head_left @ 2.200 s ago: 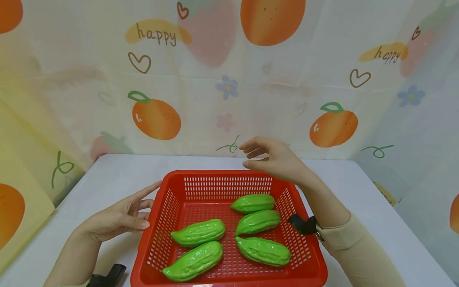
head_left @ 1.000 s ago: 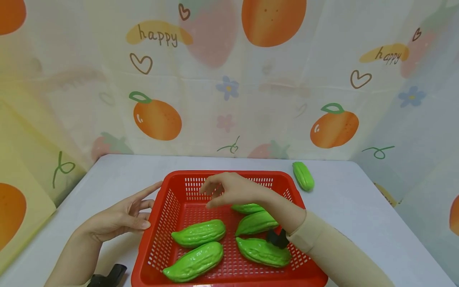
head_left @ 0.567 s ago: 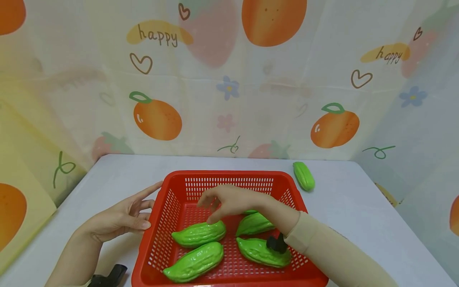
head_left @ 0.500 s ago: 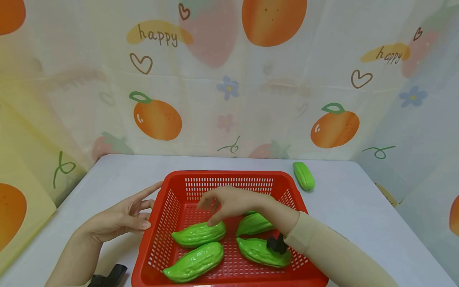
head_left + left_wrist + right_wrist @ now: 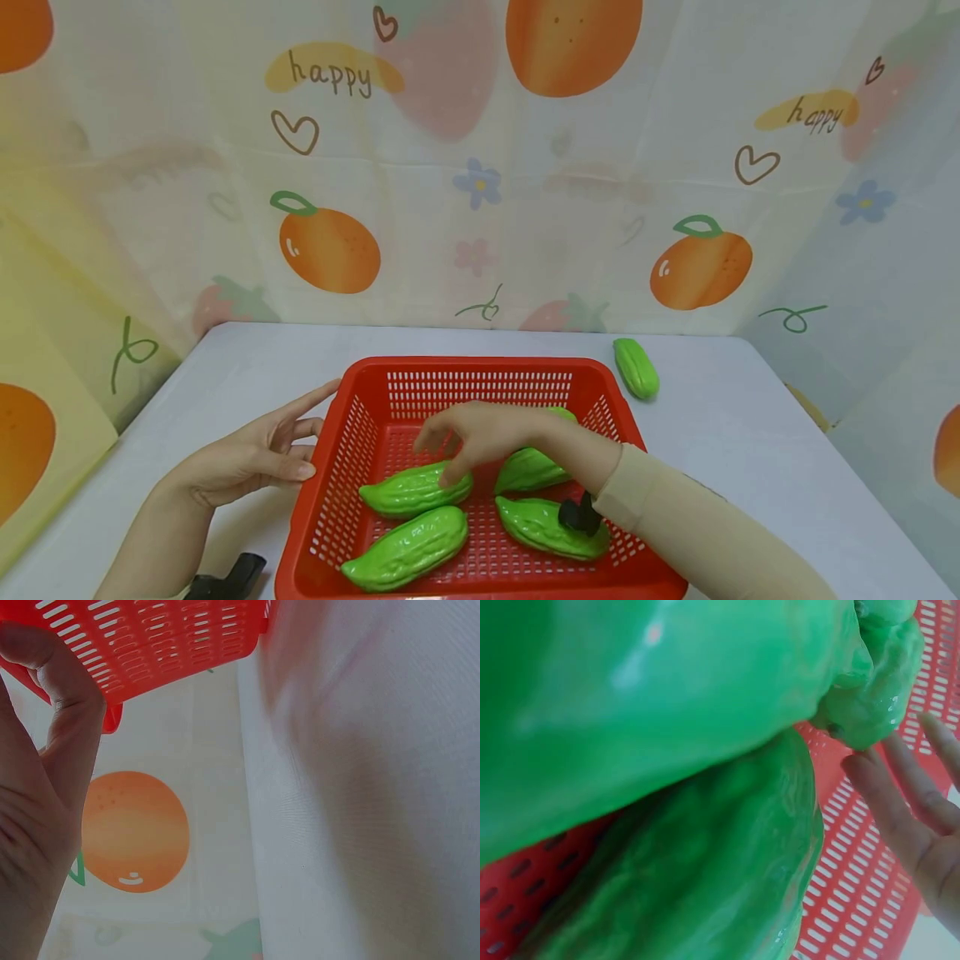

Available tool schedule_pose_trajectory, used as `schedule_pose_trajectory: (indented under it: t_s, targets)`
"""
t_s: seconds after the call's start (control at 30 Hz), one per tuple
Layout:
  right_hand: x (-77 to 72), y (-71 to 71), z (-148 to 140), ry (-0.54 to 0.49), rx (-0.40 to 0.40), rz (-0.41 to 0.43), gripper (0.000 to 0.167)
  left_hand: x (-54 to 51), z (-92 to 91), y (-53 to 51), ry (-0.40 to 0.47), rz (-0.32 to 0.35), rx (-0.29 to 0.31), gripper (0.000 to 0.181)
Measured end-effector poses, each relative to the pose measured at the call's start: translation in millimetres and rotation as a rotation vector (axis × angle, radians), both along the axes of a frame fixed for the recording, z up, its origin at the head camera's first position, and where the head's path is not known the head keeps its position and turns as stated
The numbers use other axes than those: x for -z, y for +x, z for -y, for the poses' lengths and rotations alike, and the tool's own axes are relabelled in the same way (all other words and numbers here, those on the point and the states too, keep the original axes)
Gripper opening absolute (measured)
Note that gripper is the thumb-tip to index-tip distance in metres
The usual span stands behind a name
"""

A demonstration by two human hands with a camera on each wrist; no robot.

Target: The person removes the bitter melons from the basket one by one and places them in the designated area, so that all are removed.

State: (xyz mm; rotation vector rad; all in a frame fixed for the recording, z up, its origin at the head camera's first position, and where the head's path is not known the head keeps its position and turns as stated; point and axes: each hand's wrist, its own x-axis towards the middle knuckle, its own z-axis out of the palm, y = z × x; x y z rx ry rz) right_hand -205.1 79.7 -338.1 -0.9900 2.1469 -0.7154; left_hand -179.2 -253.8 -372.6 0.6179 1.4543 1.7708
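Gourds, glossy green, ridged and tapered [image 5: 408, 492]: six counted. Five lie inside one red perforated plastic basket [image 5: 472, 364], two on the left and three on the right; the sixth gourd [image 5: 636, 368] lies on the white-covered table [image 5: 750, 433], beyond the basket's far right corner.

Hands: two. The left hand [image 5: 251, 454] touches the basket's left rim with index finger extended, not clenched. The right hand [image 5: 483, 429] reaches over the right end of the farther left gourd, fingers loosely bent and parted, grasping nothing; whether the thumb touches that gourd cannot be told.

Obscured: the far right gourd [image 5: 562, 412] is mostly behind the right forearm; the middle right gourd [image 5: 534, 471] is partly covered; a black wrist fitting [image 5: 581, 515] masks part of the near right gourd [image 5: 532, 518]. The basket's near edge is cut off. In the right wrist view, the closest gourds are blurred and cropped.
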Motion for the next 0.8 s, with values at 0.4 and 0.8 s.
schedule_pose_trajectory:
  t_s: [0.4, 0.8]
  targets:
    - [-0.2, 3.4, -1.2, 0.117, -0.027, -0.019, 0.056, 1.1, 0.0, -0.4, 0.008, -0.002, 0.005, 0.087]
    - [3.4, 4.3, -1.0, 0.157, -0.094, -0.075, 0.050, 0.7, 0.1, -0.3, 0.023, 0.000, 0.014, 0.087]
